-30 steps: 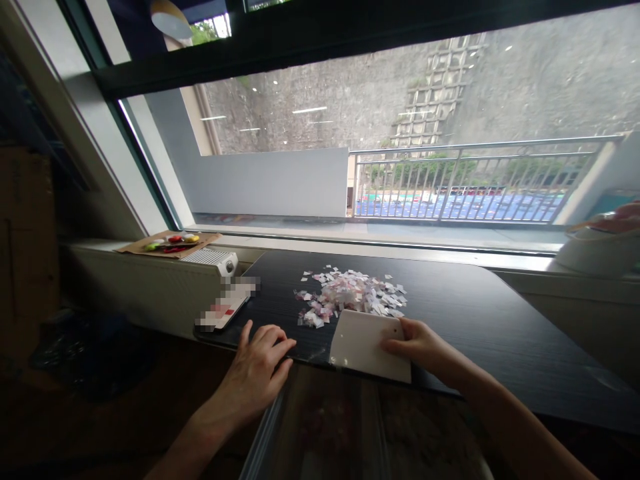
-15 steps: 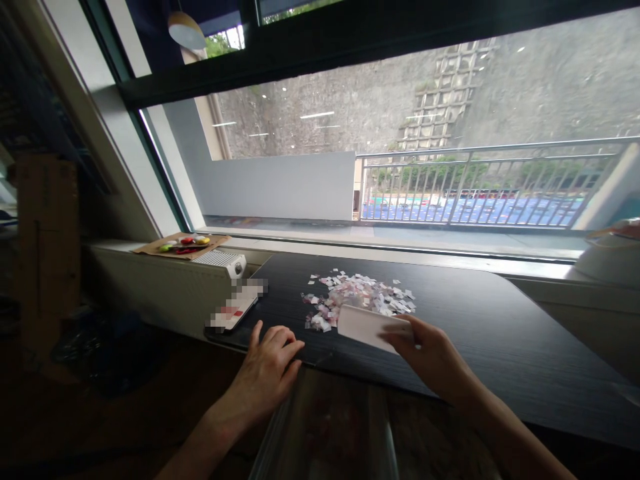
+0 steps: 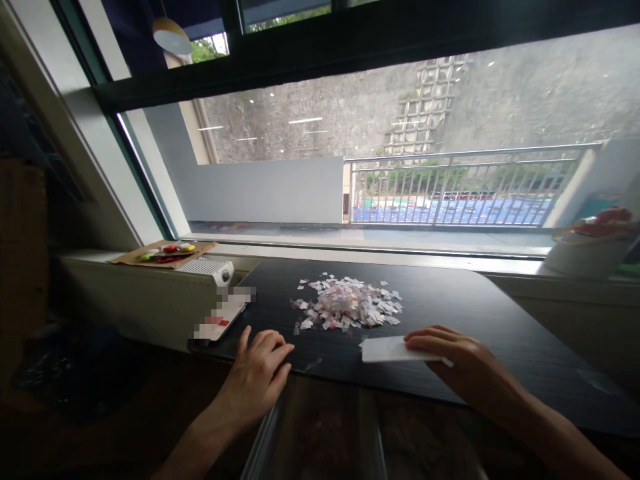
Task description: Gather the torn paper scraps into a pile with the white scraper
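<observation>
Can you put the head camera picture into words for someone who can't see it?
A person's right-hand grip holds a flat white piece in front of a heap of pale scraps on a dark table. The left-hand grip, holding nothing, is by the near edge; a window is behind.

Small pale square scraps (image 3: pixel 350 303) heaped on black wood-grain table (image 3: pixel 450 303). Before them, rightward, flat white rectangular plate (image 3: pixel 385 349) held in right hand (image 3: pixel 457 357). Left hand (image 3: pixel 263 367) placed left of plate. Behind table, wide glass window (image 3: pixel 320 127) situated.
</observation>
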The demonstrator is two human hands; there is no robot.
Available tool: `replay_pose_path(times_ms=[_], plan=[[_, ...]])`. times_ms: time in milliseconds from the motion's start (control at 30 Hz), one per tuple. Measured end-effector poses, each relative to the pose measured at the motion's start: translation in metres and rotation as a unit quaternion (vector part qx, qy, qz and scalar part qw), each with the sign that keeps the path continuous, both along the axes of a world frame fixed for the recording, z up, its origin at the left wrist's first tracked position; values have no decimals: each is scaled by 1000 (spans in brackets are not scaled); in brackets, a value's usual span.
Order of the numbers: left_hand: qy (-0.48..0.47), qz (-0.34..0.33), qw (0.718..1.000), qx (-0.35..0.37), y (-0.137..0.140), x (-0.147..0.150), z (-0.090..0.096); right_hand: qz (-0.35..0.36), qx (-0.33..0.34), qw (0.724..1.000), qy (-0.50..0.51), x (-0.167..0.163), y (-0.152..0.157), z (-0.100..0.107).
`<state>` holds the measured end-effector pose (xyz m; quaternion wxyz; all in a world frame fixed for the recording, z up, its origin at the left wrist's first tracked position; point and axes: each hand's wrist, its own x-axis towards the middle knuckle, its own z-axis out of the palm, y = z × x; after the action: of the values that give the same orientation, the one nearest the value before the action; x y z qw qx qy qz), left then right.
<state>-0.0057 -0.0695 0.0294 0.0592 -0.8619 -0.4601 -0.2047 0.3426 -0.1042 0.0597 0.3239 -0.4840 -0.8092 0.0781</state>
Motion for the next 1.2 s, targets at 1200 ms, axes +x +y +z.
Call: replay_pose_path(times_ms=[1200], plan=[[18, -96, 993, 69, 12, 27, -7, -206, -133, 943, 225, 9, -22, -5]])
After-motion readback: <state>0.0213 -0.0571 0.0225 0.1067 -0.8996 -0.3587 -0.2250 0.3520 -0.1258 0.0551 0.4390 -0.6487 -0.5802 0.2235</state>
